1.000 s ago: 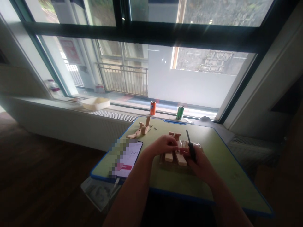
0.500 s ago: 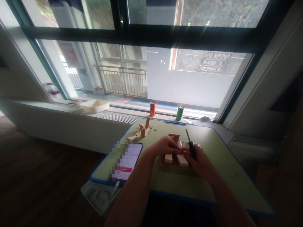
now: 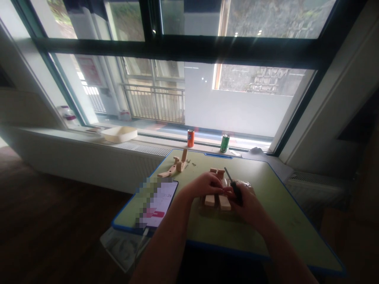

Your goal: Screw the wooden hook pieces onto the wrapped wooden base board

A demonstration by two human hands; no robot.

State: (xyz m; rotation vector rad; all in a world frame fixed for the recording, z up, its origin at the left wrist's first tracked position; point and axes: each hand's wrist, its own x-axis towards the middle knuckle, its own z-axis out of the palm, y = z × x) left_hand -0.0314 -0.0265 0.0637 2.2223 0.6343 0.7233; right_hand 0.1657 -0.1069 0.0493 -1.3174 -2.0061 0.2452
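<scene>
My right hand [image 3: 247, 200] is closed on a screwdriver [image 3: 235, 190] with a black handle; its shaft slants up and to the left. My left hand [image 3: 209, 184] bends over pale wooden parts, its fingertips pinched together and meeting those of my right hand. Whatever lies between the fingertips is too small to make out. Below the fingers, two wooden block ends [image 3: 225, 203] stick out toward me, and another wooden piece [image 3: 218, 172] shows just beyond them. Crinkled clear plastic wrap [image 3: 244, 184] lies beside my right hand.
A phone [image 3: 161, 203] with a charging cable lies at the table's left. Behind it sit joined wooden pieces [image 3: 177, 163] and a few small metal bits [image 3: 194, 164]. An orange can [image 3: 190, 139], a green can [image 3: 224, 143] and a cream tray [image 3: 120, 134] stand along the windowsill.
My right hand has shifted slightly left, and the screwdriver's tip has swung left with it. The wooden blocks have moved a little. My left hand stays nearly in place.
</scene>
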